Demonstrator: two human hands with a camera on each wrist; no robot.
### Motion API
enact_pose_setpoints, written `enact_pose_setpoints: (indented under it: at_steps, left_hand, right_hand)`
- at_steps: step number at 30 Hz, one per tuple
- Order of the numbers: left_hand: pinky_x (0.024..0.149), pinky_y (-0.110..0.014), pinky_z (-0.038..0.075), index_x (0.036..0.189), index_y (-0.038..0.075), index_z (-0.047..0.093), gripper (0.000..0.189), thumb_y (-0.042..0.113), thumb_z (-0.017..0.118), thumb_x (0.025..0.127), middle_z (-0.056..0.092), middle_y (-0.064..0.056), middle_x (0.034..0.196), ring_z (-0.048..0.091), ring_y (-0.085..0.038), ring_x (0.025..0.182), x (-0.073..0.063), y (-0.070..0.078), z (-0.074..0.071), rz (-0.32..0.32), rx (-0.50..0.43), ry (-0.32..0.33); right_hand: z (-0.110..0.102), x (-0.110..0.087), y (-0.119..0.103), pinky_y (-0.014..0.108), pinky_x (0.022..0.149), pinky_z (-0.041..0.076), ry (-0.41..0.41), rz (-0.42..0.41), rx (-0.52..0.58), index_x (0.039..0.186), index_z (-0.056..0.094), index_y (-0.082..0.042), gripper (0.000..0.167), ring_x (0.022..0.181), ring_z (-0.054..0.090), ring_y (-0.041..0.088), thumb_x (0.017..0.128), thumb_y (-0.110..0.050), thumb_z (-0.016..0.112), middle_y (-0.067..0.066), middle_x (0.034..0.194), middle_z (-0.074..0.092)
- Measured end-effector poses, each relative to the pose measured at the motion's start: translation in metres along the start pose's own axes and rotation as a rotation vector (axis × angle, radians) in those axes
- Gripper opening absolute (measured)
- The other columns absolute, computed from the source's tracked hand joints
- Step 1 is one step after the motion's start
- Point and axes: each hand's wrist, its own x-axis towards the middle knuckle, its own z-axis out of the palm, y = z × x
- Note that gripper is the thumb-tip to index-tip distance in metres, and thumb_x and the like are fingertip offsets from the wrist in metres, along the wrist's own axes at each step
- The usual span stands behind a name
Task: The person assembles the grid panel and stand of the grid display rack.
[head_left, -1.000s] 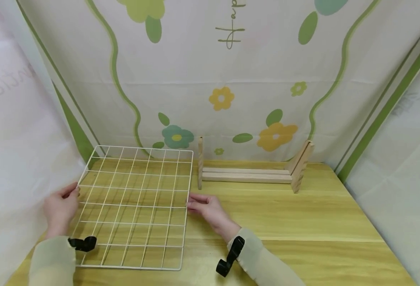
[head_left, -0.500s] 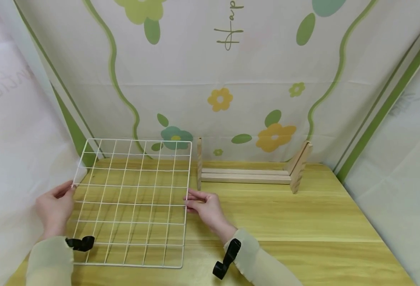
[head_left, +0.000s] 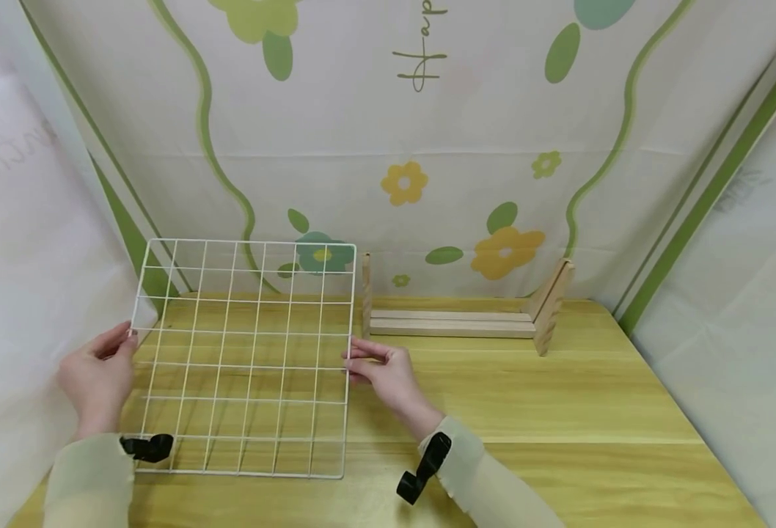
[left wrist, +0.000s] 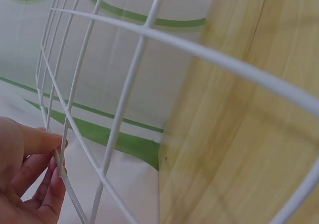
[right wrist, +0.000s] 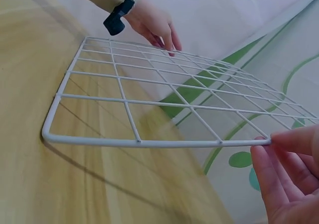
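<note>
A white wire grid panel (head_left: 254, 334) is held by its two side edges, over the left part of the table in the head view. It tilts, far edge raised in front of the back cloth; whether its near edge touches the table I cannot tell. My left hand (head_left: 100, 378) pinches the left edge wire about midway along. On the right edge wire, my right hand (head_left: 388, 374) pinches between thumb and fingers. The left wrist view shows the left hand (left wrist: 30, 169) gripping the wire close up. In the right wrist view, the right hand's fingertips (right wrist: 261, 157) meet the outer wire.
A wooden stand (head_left: 452, 324) with two upright ends and a low crossbar stands at the back of the table, just right of the grid. Printed cloth (head_left: 335, 132) hangs behind the wooden table (head_left: 559, 418), and more cloth (head_left: 31, 242) hangs close to the left hand.
Both hands have raised the grid panel's far edge, steepening its tilt, and its near edge has moved slightly away from me. The left hand has shifted a little left. The stand stays put.
</note>
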Motion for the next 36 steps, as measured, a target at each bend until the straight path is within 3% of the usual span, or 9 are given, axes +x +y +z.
enact_pose_setpoints:
  at_steps: [7, 12, 19, 24, 30, 36]
  left_hand:
    - [0.063, -0.001, 0.046, 0.124, 0.012, 0.074, 0.03, 0.011, 0.073, 0.094, 0.069, 0.026, 0.087, 0.059, 0.01, 0.074, 0.001, 0.012, 0.003, 0.038, -0.068, 0.073]
    - [0.064, -0.001, 0.045, 0.122, 0.012, 0.076, 0.028, 0.01, 0.074, 0.093, 0.065, 0.03, 0.083, 0.059, 0.011, 0.072, 0.002, 0.016, 0.004, 0.085, -0.085, 0.118]
    - [0.064, -0.001, 0.045, 0.122, 0.013, 0.075, 0.029, 0.009, 0.074, 0.093, 0.067, 0.028, 0.087, 0.06, 0.01, 0.074, 0.002, 0.02, 0.005, 0.071, -0.125, 0.122]
    - [0.067, -0.002, 0.046, 0.119, 0.014, 0.077, 0.028, 0.008, 0.075, 0.092, 0.07, 0.024, 0.088, 0.062, 0.007, 0.076, 0.001, 0.024, 0.008, 0.073, -0.169, 0.141]
    - [0.068, -0.003, 0.046, 0.115, 0.014, 0.079, 0.025, 0.009, 0.076, 0.091, 0.07, 0.022, 0.086, 0.063, 0.005, 0.075, 0.002, 0.025, 0.014, 0.129, -0.199, 0.185]
    - [0.071, -0.005, 0.048, 0.117, 0.012, 0.078, 0.025, 0.011, 0.076, 0.092, 0.071, 0.02, 0.088, 0.063, 0.004, 0.076, 0.002, 0.029, 0.018, 0.183, -0.194, 0.206]
  right_hand:
    - [-0.002, 0.007, -0.011, 0.05, 0.088, 0.058, -0.007, -0.058, -0.018, 0.126, 0.069, 0.003, 0.038, 0.094, 0.074, 0.029, 0.089, 0.008, 0.075, 0.025, 0.109, 0.07]
    - [-0.002, 0.011, -0.016, 0.047, 0.086, 0.06, -0.009, -0.086, -0.022, 0.125, 0.069, 0.004, 0.037, 0.095, 0.074, 0.032, 0.088, 0.009, 0.075, 0.028, 0.109, 0.07]
    - [-0.004, 0.015, -0.021, 0.041, 0.083, 0.062, -0.007, -0.103, -0.036, 0.125, 0.069, 0.004, 0.037, 0.092, 0.074, 0.029, 0.088, 0.008, 0.075, 0.023, 0.106, 0.072]
    - [-0.007, 0.019, -0.025, 0.041, 0.083, 0.062, -0.021, -0.122, -0.042, 0.125, 0.069, 0.004, 0.037, 0.097, 0.073, 0.036, 0.088, 0.009, 0.075, 0.017, 0.103, 0.074]
    - [-0.009, 0.024, -0.03, 0.038, 0.082, 0.062, -0.02, -0.144, -0.046, 0.124, 0.07, 0.003, 0.036, 0.098, 0.073, 0.031, 0.089, 0.009, 0.074, 0.022, 0.107, 0.073]
    - [-0.01, 0.026, -0.034, 0.043, 0.084, 0.061, -0.005, -0.163, -0.054, 0.123, 0.071, 0.003, 0.035, 0.095, 0.074, 0.029, 0.089, 0.01, 0.073, 0.017, 0.105, 0.074]
